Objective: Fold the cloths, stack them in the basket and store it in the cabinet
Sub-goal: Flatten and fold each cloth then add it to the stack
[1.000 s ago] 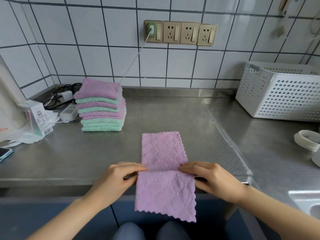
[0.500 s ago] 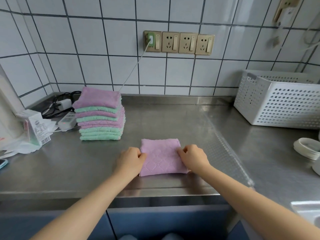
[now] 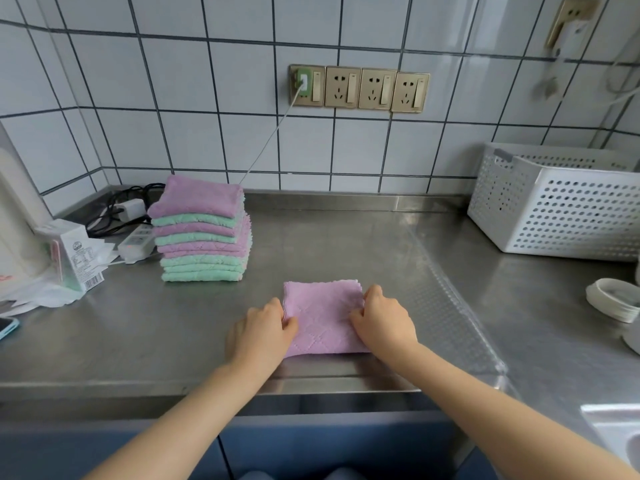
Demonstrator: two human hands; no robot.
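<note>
A pink quilted cloth (image 3: 323,317), folded to a small square, lies flat on the steel counter (image 3: 346,244) near its front edge. My left hand (image 3: 263,330) grips the cloth's left edge with curled fingers. My right hand (image 3: 384,318) grips its right edge the same way. A stack of several folded pink and green cloths (image 3: 202,233) stands at the back left. The white perforated basket (image 3: 561,202) sits at the back right against the wall; what is inside it is hidden.
A power strip with black cables (image 3: 133,223) and a small carton (image 3: 74,254) on papers lie at the left. A phone (image 3: 7,327) lies at the far left edge. A white dish (image 3: 614,299) and a sink corner (image 3: 616,431) are at the right.
The lower half of the pink cloth that hung over the counter edge was folded up onto the upper half. Both hands moved forward with it and now hold the folded square's sides.
</note>
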